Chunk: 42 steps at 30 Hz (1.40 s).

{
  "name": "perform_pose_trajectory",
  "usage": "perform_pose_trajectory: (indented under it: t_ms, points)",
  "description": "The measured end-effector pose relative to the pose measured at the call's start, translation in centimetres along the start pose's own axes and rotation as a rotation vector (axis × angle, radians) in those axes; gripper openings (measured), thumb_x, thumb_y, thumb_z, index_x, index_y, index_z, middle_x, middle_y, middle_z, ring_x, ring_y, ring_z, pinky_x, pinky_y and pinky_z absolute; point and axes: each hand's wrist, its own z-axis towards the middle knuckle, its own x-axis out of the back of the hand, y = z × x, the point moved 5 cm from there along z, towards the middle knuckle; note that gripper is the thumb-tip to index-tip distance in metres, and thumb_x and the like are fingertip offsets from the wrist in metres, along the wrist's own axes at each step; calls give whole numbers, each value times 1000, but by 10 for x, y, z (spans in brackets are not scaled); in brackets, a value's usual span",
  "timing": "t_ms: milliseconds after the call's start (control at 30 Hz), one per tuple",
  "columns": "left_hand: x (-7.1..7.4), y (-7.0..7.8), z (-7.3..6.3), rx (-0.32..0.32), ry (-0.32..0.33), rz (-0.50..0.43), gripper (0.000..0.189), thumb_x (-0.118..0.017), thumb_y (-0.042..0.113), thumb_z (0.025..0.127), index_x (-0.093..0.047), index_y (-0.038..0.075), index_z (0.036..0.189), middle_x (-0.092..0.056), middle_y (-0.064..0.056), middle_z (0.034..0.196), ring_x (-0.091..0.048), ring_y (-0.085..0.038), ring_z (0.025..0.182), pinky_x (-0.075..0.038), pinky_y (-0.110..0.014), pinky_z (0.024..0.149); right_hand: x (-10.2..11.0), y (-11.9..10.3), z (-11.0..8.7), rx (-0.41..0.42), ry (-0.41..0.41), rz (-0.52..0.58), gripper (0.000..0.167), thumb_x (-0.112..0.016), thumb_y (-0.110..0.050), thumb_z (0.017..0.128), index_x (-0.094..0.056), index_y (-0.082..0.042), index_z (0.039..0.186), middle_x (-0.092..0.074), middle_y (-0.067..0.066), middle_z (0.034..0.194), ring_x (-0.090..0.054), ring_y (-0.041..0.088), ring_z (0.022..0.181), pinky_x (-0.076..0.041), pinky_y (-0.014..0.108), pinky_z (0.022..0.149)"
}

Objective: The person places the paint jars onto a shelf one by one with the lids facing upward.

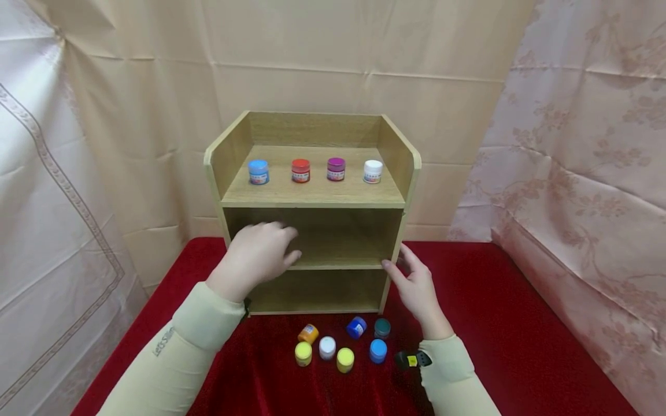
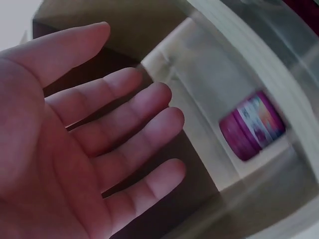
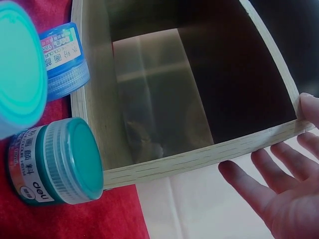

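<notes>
Just beyond the fingertips of the left hand [image 1: 255, 254], a purple paint jar [image 2: 253, 125] stands on a shelf of the wooden shelf unit [image 1: 312, 204], near its front edge and hidden in the head view. That hand's fingers are apart and hold nothing. Opposite, the right hand [image 1: 416, 286] grips the unit's side panel, thumb on the front edge and fingers along the outside.

Above both hands, on the top shelf, sit a light-blue jar [image 1: 258, 172], a red jar [image 1: 300, 171], a second purple jar [image 1: 336, 170] and a white jar [image 1: 372, 172]. Below and between the hands, on red cloth [image 1: 499, 341], are a tipped orange jar [image 1: 308, 333], two yellow jars [image 1: 345, 360], a white-lidded jar [image 1: 327, 348], a tipped dark-blue jar [image 1: 356, 327], a blue jar [image 1: 378, 351] and a teal jar [image 1: 382, 328]. A beige curtain [image 1: 312, 52] hangs beyond the unit.
</notes>
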Motion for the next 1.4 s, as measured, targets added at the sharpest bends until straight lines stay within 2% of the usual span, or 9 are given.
perform_pose_trajectory:
  t_ms: [133,333,433,533,733,867,1200,1400]
  points:
    - [-2,10,-9,-22,51,-62,37,-74,34,92,-73,8,118,-72,-9,110,-71,-27,94,-58,-45,79,1,0,0,-3,-4,4,57,-69,-28,99,-49,-20,151,-59,11,141,-59,33,125,-55,50,91]
    - [-21,23,-19,-69,122,-230,36,-75,34,92,-74,8,117,-73,-6,109,-71,-21,94,-58,-41,79,1,0,1,-5,-8,6,57,-69,-27,99,-49,-20,151,-59,11,141,-59,33,125,-55,51,91]
    - [-30,29,-25,-72,121,-298,36,-76,33,92,-74,8,117,-73,-5,109,-70,-20,95,-57,-40,81,0,0,0,-11,-8,6,56,-69,-27,99,-50,-20,151,-59,10,142,-59,33,126,-55,51,91]
    - [-39,31,-30,-46,106,-335,36,-76,34,91,-74,9,117,-73,-5,112,-70,-20,100,-57,-41,85,0,0,0,-17,-13,6,58,-69,-29,99,-48,-21,152,-57,10,143,-57,33,127,-55,51,91]
    - [-56,26,-36,41,73,-377,34,-77,35,91,-75,13,117,-73,-3,116,-69,-20,105,-56,-42,89,0,-1,1,-18,-18,-1,59,-69,-30,99,-47,-22,153,-57,9,143,-57,33,128,-55,51,90]
    - [-66,24,-39,67,48,-394,33,-76,36,92,-75,14,117,-73,-2,117,-69,-20,106,-55,-42,89,0,0,0,-17,-10,2,57,-69,-29,99,-49,-22,151,-58,9,143,-58,32,127,-55,50,91]
    - [-78,19,-50,60,32,-386,31,-77,34,91,-75,13,114,-73,-2,111,-69,-20,103,-55,-42,89,1,0,0,-6,-11,10,57,-69,-29,99,-49,-22,151,-57,9,142,-58,33,127,-55,51,90]
    - [-81,17,-54,52,20,-385,31,-77,33,91,-75,12,113,-73,-2,110,-69,-20,102,-55,-42,88,0,-1,0,-12,-12,7,58,-69,-27,99,-48,-20,152,-57,10,143,-57,35,128,-54,51,91]
